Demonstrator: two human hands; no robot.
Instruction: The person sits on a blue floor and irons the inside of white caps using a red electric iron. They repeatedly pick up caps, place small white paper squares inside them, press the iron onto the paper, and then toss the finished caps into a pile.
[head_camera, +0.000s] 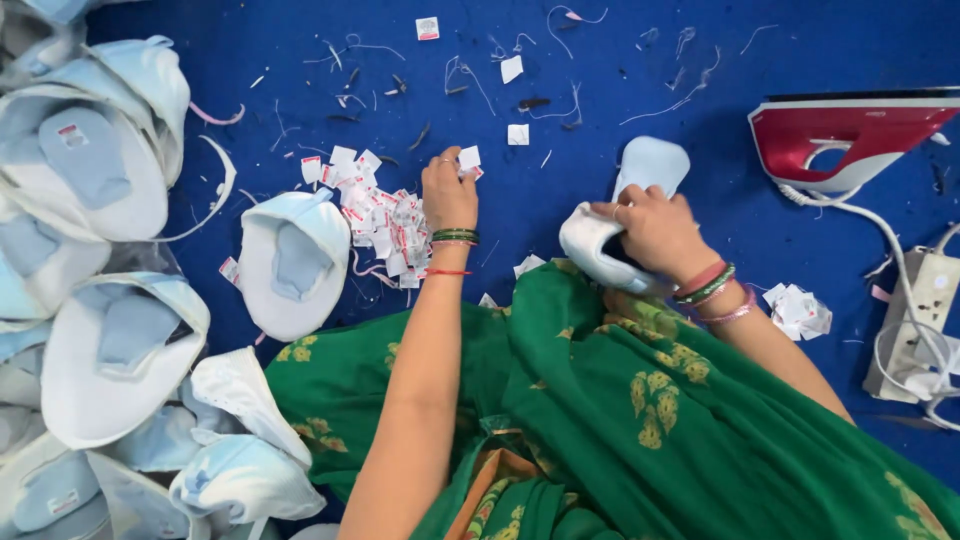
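The left hand (449, 192) pinches one small white label (469, 158) above a heap of white-and-red labels (385, 215) on the blue floor (600, 60). The right hand (655, 228) is closed around a pale blue-and-white padded piece (640, 175) near the green lap. One similar piece (293, 262) lies just left of the heap; a stack (90, 250), too overlapped to count, fills the left edge. One red iron (850, 135) stands far right, thread scraps scattered around.
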